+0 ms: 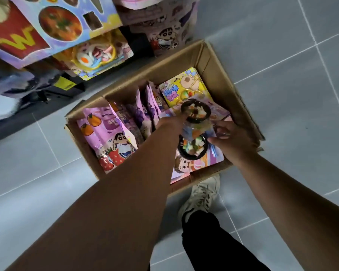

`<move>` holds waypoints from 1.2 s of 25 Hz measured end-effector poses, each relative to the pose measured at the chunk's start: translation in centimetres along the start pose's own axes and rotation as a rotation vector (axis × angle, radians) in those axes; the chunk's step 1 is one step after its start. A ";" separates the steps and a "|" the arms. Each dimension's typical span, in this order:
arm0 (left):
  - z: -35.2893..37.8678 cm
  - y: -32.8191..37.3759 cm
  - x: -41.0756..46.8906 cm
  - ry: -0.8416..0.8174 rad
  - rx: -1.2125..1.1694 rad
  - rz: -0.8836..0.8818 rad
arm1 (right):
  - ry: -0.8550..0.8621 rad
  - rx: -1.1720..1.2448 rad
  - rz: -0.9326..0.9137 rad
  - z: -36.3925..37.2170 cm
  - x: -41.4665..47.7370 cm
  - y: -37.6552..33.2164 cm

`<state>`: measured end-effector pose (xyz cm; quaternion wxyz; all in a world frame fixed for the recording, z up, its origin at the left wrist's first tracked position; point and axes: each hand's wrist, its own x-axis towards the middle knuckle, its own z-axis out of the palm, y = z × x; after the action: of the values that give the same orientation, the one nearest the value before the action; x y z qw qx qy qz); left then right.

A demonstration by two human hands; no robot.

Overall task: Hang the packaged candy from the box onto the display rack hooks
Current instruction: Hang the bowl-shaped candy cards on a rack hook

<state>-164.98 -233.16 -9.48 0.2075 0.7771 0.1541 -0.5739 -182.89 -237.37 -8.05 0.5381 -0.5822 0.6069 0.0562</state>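
Early days for you: your left hand (170,122) grips 1 bowl-candy card (196,112) just over the cardboard box (219,79), while your right hand (233,140) has its fingers (222,136) pinching a 2nd card (192,150) inside. Loads of pink pouches (110,133) left, and hung packs (98,55) are on the rack.

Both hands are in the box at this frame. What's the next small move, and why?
Probably lift the upper bowl pack straight up out of the box. The left hand grips its left edge and the right hand is at its near side, while it lies tilted over a second bowl pack; whether the right hand grips is unclear.
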 end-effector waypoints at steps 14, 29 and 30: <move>-4.8 -4.3 -4.9 0.071 -0.506 0.285 | -0.089 0.148 0.159 1.2 -2.2 0.3; -21.2 -7.9 -23.3 -0.128 -0.859 0.470 | 0.038 0.909 0.055 -2.6 -18.1 -7.5; -22.6 -8.3 -24.9 -0.168 -0.876 0.502 | 0.048 0.940 0.032 -3.2 -19.8 -8.9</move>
<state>-157.56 -214.70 18.86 0.6568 0.5814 0.1716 -0.4486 -183.07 -229.61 12.48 0.7284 -0.2672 0.5875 -0.2299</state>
